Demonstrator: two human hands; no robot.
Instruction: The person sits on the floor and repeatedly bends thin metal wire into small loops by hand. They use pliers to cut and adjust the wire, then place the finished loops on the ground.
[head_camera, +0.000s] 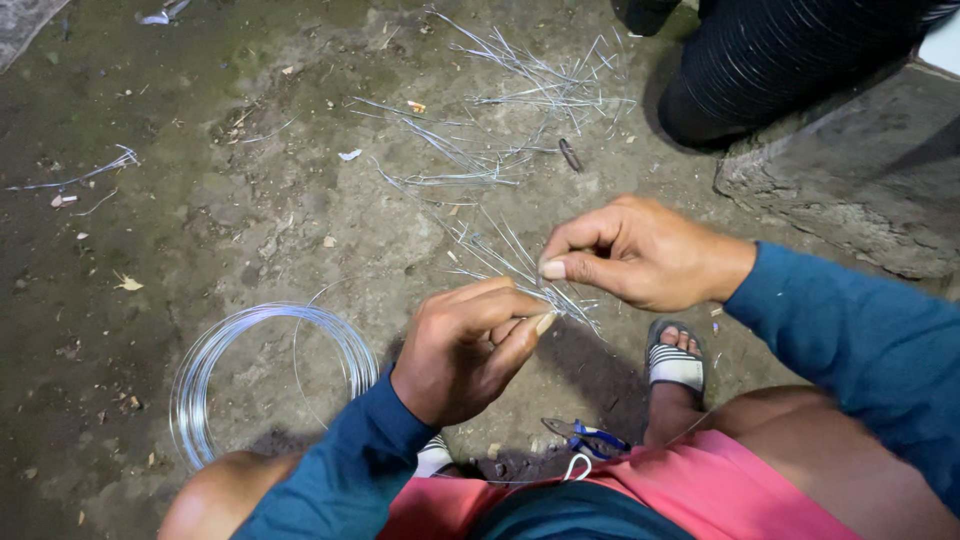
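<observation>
My left hand (465, 350) is curled closed, pinching a thin strand of silver wire between thumb and fingers. My right hand (640, 252) pinches the same wire just to the right, thumb against forefinger. Under both hands lies a loose bundle of cut wire pieces (505, 262) on the dirt ground. A round coil of silver wire (215, 350) rests on the ground to the left of my left arm. Both arms wear blue sleeves.
More bundles of cut wire (520, 90) are scattered farther out on the ground. Blue-handled pliers (590, 438) lie between my feet. My sandalled foot (676, 362) is below the right hand. A concrete block (860, 170) and another person's dark-clothed leg (760, 60) are at top right.
</observation>
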